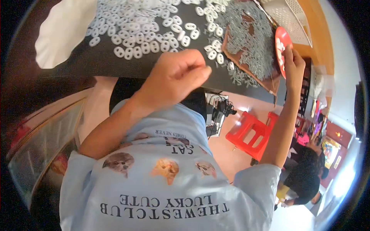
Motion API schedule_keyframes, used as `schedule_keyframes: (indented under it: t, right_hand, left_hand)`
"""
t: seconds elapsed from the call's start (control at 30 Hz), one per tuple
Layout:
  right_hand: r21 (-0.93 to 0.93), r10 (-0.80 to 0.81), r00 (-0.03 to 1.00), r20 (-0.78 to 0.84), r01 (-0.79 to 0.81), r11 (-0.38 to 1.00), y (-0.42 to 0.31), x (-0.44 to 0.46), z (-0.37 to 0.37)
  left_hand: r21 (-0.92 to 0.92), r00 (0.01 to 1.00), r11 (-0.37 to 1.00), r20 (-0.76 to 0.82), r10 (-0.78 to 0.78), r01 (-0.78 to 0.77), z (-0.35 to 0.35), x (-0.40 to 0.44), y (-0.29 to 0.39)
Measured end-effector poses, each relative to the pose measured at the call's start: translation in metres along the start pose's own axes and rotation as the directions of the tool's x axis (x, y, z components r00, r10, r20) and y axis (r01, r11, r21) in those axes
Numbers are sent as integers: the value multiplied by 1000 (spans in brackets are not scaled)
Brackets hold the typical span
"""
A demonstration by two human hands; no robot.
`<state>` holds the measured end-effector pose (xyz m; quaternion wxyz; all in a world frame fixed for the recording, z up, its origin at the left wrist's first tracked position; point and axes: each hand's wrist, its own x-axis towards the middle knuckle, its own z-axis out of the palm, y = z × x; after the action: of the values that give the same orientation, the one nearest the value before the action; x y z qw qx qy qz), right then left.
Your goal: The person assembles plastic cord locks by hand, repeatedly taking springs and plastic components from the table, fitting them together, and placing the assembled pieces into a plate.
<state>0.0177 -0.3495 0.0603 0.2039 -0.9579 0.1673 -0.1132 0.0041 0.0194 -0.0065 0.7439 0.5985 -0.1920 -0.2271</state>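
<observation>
My left hand (179,73) is closed in a pinch in front of the table's near edge, just below the heap of white oval pieces with two holes (138,29). Whatever its fingers may hold is hidden. Over to the right, my right hand (295,63) has its fingers drawn together at the rim of a red plate (284,34), touching or overlapping it. White pieces (280,50) lie in that plate. I cannot make out what the right fingertips hold. Between the hands, many small grey pieces (254,46) are heaped on a brown tray (246,71).
A white wavy-edged dish (63,32) stands at the left of the dark table (104,61). White perforated baskets (287,17) are at the far right. A red stool (252,133) is on the floor below, and another person (302,175) is in the background.
</observation>
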Motion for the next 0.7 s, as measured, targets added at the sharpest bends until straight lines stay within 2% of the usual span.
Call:
schedule_keyframes:
  t: [0.07, 0.1, 0.17, 0.2, 0.27, 0.3, 0.37, 0.4, 0.5, 0.53, 0.6, 0.63, 0.7]
  right_hand:
    - [215, -147, 988, 50, 133, 968, -42, -12, 23]
    - [233, -163, 985, 50, 147, 961, -65, -14, 35]
    - [125, -516, 850, 105, 504, 855, -106, -19, 52]
    - [163, -592, 796, 125, 572, 803, -119, -15, 61]
    - [32, -713, 691, 116, 715, 698, -137, 4, 82]
    - [35, -718, 687, 110, 719, 694, -142, 13, 94]
    - [-230, -672, 711, 206, 703, 673, -151, 23, 115]
    - [-230, -674, 710, 204, 704, 673, -159, 22, 121]
    - [-137, -779, 603, 170, 798, 587, -180, 19, 132]
    - [-132, -774, 607, 180, 795, 592, -183, 19, 129]
    - [-6, -777, 622, 97, 781, 625, -188, 19, 119]
    - [11, -720, 674, 164, 729, 685, -186, 20, 112]
    - [6, -709, 673, 211, 724, 689, -178, 20, 101]
  left_hand:
    - [56, 1000, 998, 9, 28, -28, 0, 1, 0]
    - [45, 1000, 999, 15, 24, -24, -2, 0, 2]
    - [26, 999, 999, 1, 40, -40, -2, 0, -4]
    - [4, 1000, 1000, -5, 25, -25, -1, -1, -4]
    - [22, 999, 999, -12, 31, -30, -1, 0, -6]
    - [31, 999, 999, -10, 31, -31, -2, 0, -6]
    - [92, 996, 992, -24, 87, -84, -1, 0, -5]
    - [145, 990, 980, -32, 139, -133, -1, 0, -5]
    - [137, 990, 982, -31, 135, -130, -3, 1, -1]
    - [125, 991, 984, -29, 133, -129, -3, 1, -1]
    - [128, 987, 980, -32, 157, -152, -3, 2, -6]
    - [141, 981, 973, -34, 192, -185, -3, 3, -7]
    - [170, 975, 962, -25, 223, -216, -5, 3, -6]
